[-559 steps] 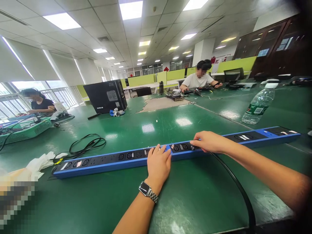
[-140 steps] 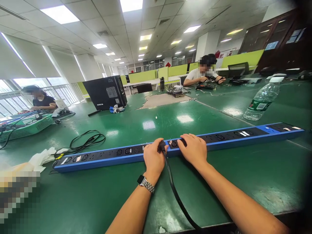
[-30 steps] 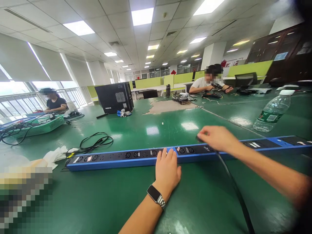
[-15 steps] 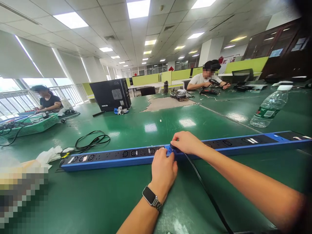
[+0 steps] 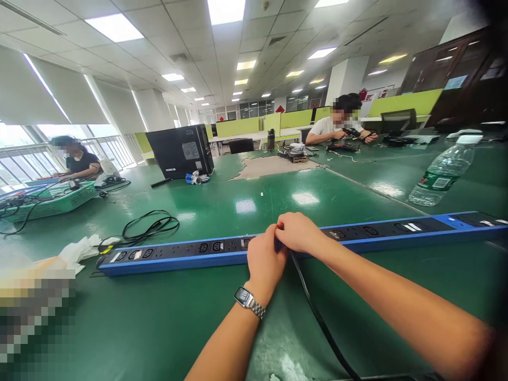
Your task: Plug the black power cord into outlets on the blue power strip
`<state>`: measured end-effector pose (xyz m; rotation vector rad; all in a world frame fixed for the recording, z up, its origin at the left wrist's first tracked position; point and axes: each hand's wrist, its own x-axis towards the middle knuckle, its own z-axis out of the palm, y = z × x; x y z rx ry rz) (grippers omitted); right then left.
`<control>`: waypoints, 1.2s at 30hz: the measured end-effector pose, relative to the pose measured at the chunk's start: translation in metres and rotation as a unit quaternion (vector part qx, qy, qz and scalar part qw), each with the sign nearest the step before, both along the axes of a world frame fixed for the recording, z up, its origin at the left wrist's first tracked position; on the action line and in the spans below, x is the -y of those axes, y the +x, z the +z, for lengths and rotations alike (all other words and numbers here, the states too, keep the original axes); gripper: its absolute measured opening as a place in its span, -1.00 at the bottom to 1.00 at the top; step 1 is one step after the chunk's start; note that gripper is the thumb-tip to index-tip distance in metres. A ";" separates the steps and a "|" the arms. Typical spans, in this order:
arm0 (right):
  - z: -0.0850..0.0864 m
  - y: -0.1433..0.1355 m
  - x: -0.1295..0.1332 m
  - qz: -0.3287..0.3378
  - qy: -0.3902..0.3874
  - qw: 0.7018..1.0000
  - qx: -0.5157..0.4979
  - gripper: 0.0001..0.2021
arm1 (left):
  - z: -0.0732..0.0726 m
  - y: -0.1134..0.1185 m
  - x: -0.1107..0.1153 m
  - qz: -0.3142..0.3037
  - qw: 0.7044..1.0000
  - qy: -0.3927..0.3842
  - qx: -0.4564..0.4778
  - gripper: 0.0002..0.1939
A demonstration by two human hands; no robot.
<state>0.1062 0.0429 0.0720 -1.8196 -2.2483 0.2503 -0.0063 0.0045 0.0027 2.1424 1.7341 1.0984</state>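
I'm in bright light here, ceiling panels [image 5: 115, 27] glaring high above the power strip [image 5: 214, 248], windows [image 5: 16, 135] burning nearly white beyond its left end, reflections blazing on the tabletop [image 5: 222, 211] behind it, and dark blur swallowing my view's edge above and below its right end.

A strip [image 5: 228, 252] lies across the table [image 5: 159, 317]. Behind its left part lies a cord [image 5: 154, 228], the basket [image 5: 77, 201] farther left, the computer [image 5: 177, 156] farther back; behind its right part, the bottle [image 5: 441, 179].
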 end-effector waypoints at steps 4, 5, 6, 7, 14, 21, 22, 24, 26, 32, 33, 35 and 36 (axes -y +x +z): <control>-0.003 0.017 0.000 0.080 -0.072 0.987 -0.118 -0.70 | -0.002 -0.004 -0.009 -0.015 0.999 0.018 0.035 -0.68; -0.008 0.024 -0.001 0.084 -0.072 0.984 -0.139 -0.67 | -0.003 -0.005 -0.010 -0.015 0.999 0.022 0.034 -0.68; -0.015 0.032 -0.002 0.066 -0.043 0.987 -0.143 -0.65 | -0.004 -0.006 -0.010 -0.013 0.999 0.023 0.031 -0.67; -0.024 0.040 -0.003 0.022 0.011 0.991 -0.130 -0.63 | -0.005 -0.007 -0.011 -0.008 0.999 0.021 0.027 -0.66; -0.093 0.074 0.000 -0.061 0.201 0.978 -0.001 -0.52 | 0.003 0.000 -0.006 0.030 0.999 -0.025 -0.018 -0.74; -0.104 0.074 0.012 -0.039 0.229 0.970 0.067 -0.48 | 0.003 -0.001 -0.006 0.003 0.999 0.001 -0.043 -0.66; -0.105 0.074 0.014 -0.035 0.233 0.969 0.075 -0.47 | 0.002 -0.002 -0.007 -0.001 0.999 0.007 -0.045 -0.67; -0.109 0.076 0.016 -0.030 0.246 0.965 0.082 -0.46 | 0.001 -0.004 -0.008 -0.010 0.999 0.015 -0.043 -0.69; -0.115 0.078 0.016 -0.030 0.267 0.960 0.079 -0.45 | 0.001 -0.005 -0.009 -0.013 0.999 0.018 -0.038 -0.72; -0.123 0.078 0.012 -0.032 0.314 0.947 0.067 -0.48 | 0.008 -0.005 -0.010 -0.028 0.996 -0.001 -0.086 -0.69; -0.124 0.078 0.012 -0.033 0.316 0.946 0.065 -0.49 | 0.008 -0.004 -0.010 -0.030 0.995 -0.003 -0.098 -0.68; -0.124 0.077 0.013 -0.033 0.318 0.945 0.063 -0.50 | 0.007 -0.002 -0.011 -0.031 0.993 -0.001 -0.110 -0.66; -0.124 0.077 0.013 -0.033 0.318 0.945 0.061 -0.51 | 0.006 -0.001 -0.011 -0.030 0.994 0.002 -0.108 -0.66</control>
